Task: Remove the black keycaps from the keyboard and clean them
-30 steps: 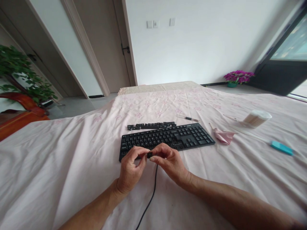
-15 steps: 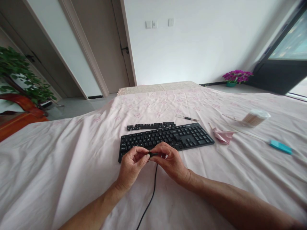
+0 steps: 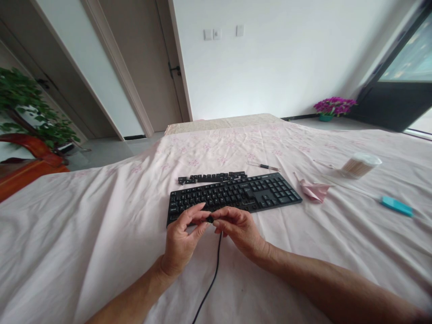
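Just above the front edge of a black keyboard (image 3: 236, 193), a small black keycap (image 3: 209, 219) is held between my two hands. My right hand (image 3: 241, 227) pinches it between thumb and index finger. On its other side, the fingertips of my left hand (image 3: 184, 234) close on it, with one finger lifted. Its details are too small to make out. A black cable (image 3: 216, 270) runs from the keyboard side, under my right hand, toward me. Several loose keycaps (image 3: 212, 178) lie in rows behind the keyboard.
A thin wire tool with a black grip (image 3: 264, 166) lies behind the keyboard. To the right are a pink cloth (image 3: 315, 191), a tub of cotton swabs (image 3: 361, 165) and a blue handle (image 3: 396, 206). Everything rests on a wrinkled pink sheet (image 3: 128, 225).
My left index finger has lifted and the left fingers have spread a little. The keycap has turned slightly in my fingertips. The keyboard and loose keycaps stay in place.
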A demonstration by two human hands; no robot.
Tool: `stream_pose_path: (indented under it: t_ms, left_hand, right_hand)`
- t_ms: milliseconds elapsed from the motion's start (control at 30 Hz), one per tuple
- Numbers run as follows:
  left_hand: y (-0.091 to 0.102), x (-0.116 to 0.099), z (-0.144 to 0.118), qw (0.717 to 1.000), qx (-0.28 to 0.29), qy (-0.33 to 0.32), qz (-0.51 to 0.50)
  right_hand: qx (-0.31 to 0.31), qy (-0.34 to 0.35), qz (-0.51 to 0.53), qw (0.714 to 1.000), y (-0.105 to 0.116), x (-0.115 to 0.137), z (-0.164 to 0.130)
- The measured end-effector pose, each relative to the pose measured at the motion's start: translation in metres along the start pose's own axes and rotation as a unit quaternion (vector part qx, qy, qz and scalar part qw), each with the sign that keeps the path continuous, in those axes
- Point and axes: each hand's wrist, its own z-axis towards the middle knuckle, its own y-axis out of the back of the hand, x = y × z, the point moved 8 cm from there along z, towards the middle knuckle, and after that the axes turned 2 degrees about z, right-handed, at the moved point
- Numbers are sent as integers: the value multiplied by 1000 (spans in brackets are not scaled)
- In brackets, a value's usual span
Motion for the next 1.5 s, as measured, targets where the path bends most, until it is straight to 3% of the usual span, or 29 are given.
stream_pose_path:
  t_ms: [500,767,1100,1233,1400,1500]
  left_hand:
    - [5,1,-3,1000,-28,-4,2]
    - [5,-22,-3,992,-26,-93,82]
    - [2,-32,-4,982,-15,-146,118]
    - [0,-32,-3,982,-16,-134,131]
    - [-2,-29,-3,983,-4,-113,147]
    - [-2,-30,-3,983,0,-111,144]
  right_hand:
    - [9,-37,27,999,-3,-4,-3]
    - [12,-82,50,995,-8,-9,-4]
    - [31,-176,180,967,-18,-22,-9]
    - [39,-192,193,961,-21,-23,-9]
    - [106,-201,171,959,-32,-17,-12]
    - [115,-202,166,958,-33,-16,-12]
